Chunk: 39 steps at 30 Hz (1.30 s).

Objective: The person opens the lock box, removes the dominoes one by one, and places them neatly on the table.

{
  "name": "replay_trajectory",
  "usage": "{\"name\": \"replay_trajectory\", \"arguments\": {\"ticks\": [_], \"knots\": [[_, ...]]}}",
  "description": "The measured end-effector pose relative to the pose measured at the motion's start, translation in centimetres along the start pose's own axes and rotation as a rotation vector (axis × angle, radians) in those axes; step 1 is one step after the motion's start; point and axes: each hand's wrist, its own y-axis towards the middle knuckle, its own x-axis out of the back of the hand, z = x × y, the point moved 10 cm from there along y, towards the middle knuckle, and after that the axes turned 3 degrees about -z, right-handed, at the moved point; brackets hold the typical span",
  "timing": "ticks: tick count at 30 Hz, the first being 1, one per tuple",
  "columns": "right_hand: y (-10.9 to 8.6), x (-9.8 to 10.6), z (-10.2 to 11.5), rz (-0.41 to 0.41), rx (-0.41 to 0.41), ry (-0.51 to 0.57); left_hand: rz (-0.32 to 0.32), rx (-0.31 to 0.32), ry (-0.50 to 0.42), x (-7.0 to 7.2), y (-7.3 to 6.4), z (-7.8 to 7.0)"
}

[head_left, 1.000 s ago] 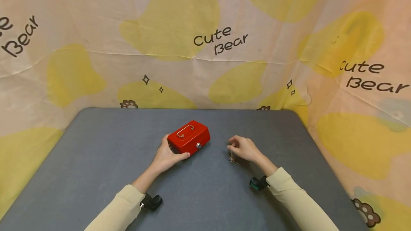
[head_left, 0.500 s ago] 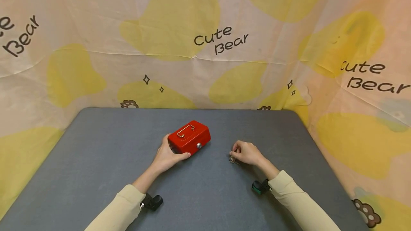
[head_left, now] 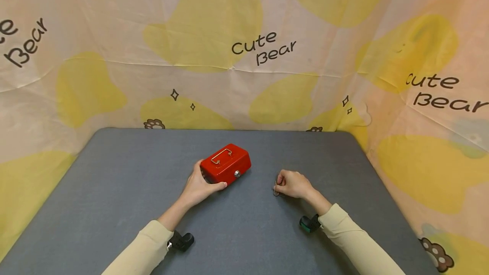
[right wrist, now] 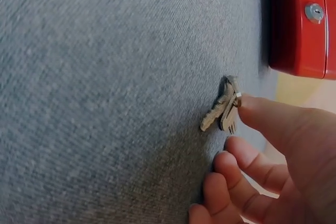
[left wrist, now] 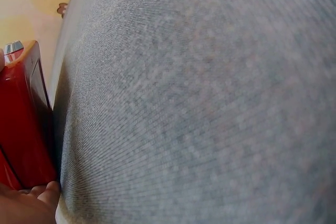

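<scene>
A red metal cash box [head_left: 225,166] with a wire handle on its lid and a round silver lock [right wrist: 315,12] stands on the table. My left hand [head_left: 198,188] grips its near left end, thumb on the front side. Fingers of that hand also show against the red box [left wrist: 26,129] in the left wrist view. To the right, my right hand [head_left: 296,183] is at a few small keys [right wrist: 223,107] on the table, its fingers curled. The thumb presses on the keys near their ring; the other fingertips lie close beside them. The keys are partly hidden in the head view.
The table [head_left: 145,181] has a grey cloth surface. A printed fabric curtain [head_left: 214,92] stands behind it and along both sides. Both wrists wear a small black camera [head_left: 181,241].
My right hand has lowered slightly and moved towards me onto the keys, its thumb closing on them. The keys have turned a little. My left hand and the cash box stay put.
</scene>
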Motion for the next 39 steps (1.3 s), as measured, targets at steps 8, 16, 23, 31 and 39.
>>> {"name": "replay_trajectory", "arguments": {"ticks": [8, 16, 23, 31, 39], "knots": [[-0.19, -0.19, 0.29, 0.018, -0.036, -0.025, 0.0, -0.005, -0.003, -0.02, 0.05, 0.01], [-0.35, -0.26, 0.47, 0.023, -0.046, -0.045, 0.005, -0.004, -0.009, -0.07, 0.05, 0.14], [-0.46, -0.2, 0.83, 0.029, -0.035, -0.046, -0.005, -0.006, 0.013, 0.03, 0.09, 0.08], [-0.42, -0.38, 0.88, 0.039, -0.025, 0.002, -0.011, -0.012, 0.024, 0.03, 0.09, -0.07], [-0.38, -0.51, 0.32, 0.012, -0.021, 0.079, -0.008, -0.012, 0.023, 0.05, 0.14, -0.01]]}}
